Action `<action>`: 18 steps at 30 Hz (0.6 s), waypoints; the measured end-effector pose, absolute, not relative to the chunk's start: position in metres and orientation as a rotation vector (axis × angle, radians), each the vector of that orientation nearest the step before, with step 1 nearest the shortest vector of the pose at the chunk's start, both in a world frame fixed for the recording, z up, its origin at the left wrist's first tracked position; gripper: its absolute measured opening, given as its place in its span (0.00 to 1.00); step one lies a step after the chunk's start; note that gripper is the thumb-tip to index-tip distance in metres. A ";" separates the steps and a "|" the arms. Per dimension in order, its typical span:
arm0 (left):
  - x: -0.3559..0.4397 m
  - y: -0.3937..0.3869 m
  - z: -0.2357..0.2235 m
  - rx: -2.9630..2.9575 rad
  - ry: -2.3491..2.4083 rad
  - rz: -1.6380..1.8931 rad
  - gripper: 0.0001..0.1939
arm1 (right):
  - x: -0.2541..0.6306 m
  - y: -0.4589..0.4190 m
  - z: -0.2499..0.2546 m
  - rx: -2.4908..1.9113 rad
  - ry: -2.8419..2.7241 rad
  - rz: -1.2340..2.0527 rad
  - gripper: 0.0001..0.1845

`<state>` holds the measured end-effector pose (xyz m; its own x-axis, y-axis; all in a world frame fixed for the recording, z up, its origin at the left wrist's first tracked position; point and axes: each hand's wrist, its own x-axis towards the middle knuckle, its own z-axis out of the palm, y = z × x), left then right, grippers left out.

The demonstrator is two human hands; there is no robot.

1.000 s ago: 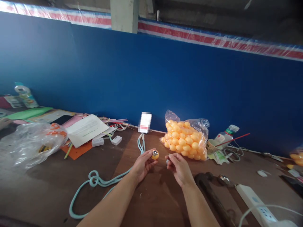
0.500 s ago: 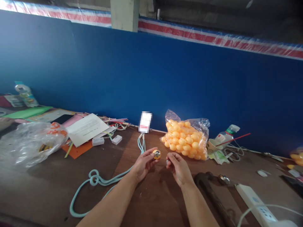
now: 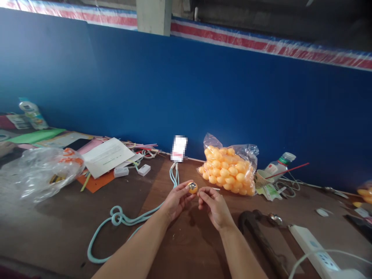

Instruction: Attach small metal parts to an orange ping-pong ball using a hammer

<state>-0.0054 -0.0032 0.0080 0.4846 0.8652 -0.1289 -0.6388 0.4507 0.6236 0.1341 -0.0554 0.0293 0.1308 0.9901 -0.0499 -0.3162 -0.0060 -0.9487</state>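
In my left hand (image 3: pixel 176 201) is a small orange ball (image 3: pixel 193 188) with a shiny silver patch on its upper side, pinched between thumb and fingers. My right hand (image 3: pixel 211 203) is close beside it on the right, its thumb and fingertips pressed together near the ball. What the right fingers hold, if anything, is too small to make out. Behind the hands sits a clear plastic bag of orange balls (image 3: pixel 226 170). A thin white strip (image 3: pixel 215 188) lies between that bag and my right hand.
A pale blue cord (image 3: pixel 128 223) loops over the brown table on the left, near a crumpled plastic bag (image 3: pixel 43 174) and white paper (image 3: pixel 107 157). At right are a dark curved tool (image 3: pixel 258 236), a white power strip (image 3: pixel 315 248) and a bottle (image 3: pixel 280 164).
My right hand has moved left, closer to the ball in my left hand. A thin white strip now shows on the table behind the right hand. The left hand keeps its hold.
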 end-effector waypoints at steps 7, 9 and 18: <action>-0.003 -0.003 0.005 0.563 0.450 0.969 0.15 | 0.133 -0.054 0.025 -1.062 -0.899 1.200 0.14; -0.003 -0.003 0.004 0.574 0.461 0.975 0.15 | 0.133 -0.053 0.025 -1.074 -0.899 1.194 0.15; 0.000 -0.002 -0.002 0.584 0.451 0.980 0.13 | 0.129 -0.051 0.020 -1.134 -0.970 1.114 0.14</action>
